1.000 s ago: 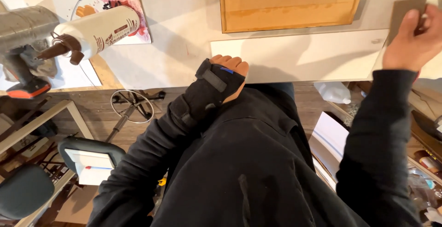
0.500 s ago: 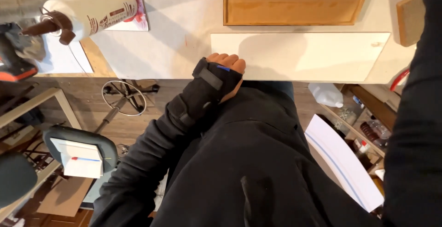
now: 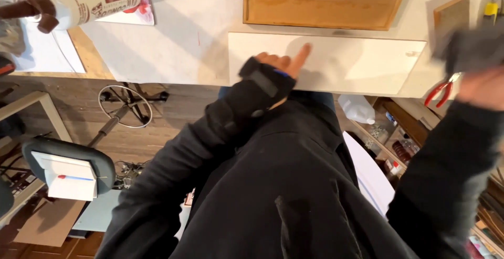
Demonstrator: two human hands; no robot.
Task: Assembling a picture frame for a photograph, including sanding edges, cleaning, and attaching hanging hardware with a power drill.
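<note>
Returned right hand (image 3: 480, 86) holds grey pad (image 3: 470, 49) beside white board (image 3: 336, 62).

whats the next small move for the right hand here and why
Probably bring the right hand with its blurred grey pad down onto the white board. The left hand already presses the board's near edge, and the pad hangs above its right end.
</note>
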